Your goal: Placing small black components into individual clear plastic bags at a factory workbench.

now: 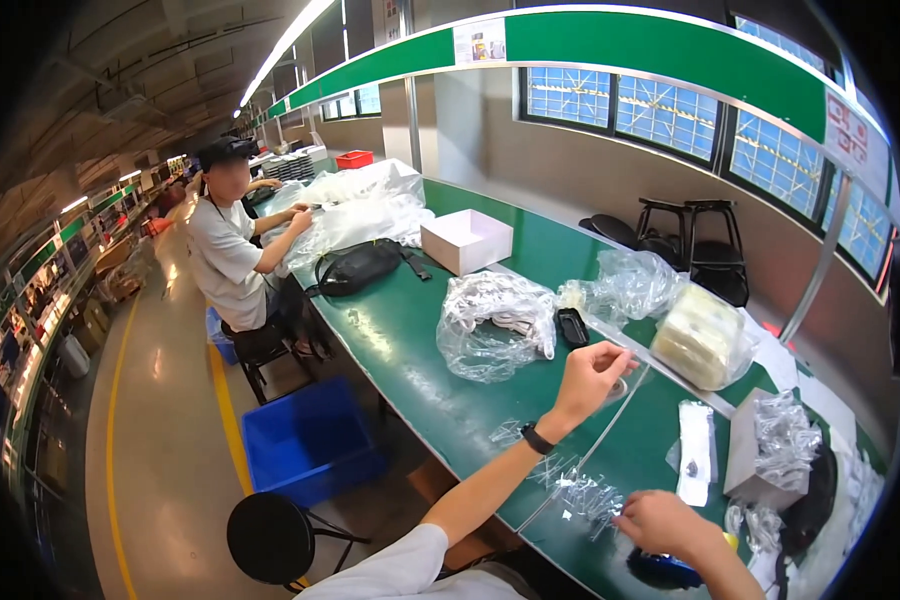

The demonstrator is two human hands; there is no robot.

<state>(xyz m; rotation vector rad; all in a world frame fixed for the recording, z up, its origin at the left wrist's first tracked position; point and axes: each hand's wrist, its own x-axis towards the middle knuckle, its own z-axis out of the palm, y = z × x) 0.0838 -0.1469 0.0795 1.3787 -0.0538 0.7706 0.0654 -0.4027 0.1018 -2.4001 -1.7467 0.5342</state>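
My left hand (588, 382), a dark band on its wrist, is raised over the green workbench with thumb and fingertips pinched together. Whatever is in that pinch, if anything, is too small to make out. Just beside it, partly hidden, lies a ring-shaped roll (617, 391). My right hand (662, 522) is low over the near part of the bench, its fingers curled closed; their contents are hidden. Next to its fingertips is a scatter of small clear plastic strips (588, 498). A dark blue round object (660, 571) shows partly beneath the right hand.
Ahead lie a clear bag of white cables (498, 318), a black case (572, 327) and a wrapped pale stack (703, 337). Rightward are a white packet (696, 452) and a box of clear bags (782, 440). A co-worker (232, 235) sits left, beyond a blue bin (310, 440) and stool (270, 537).
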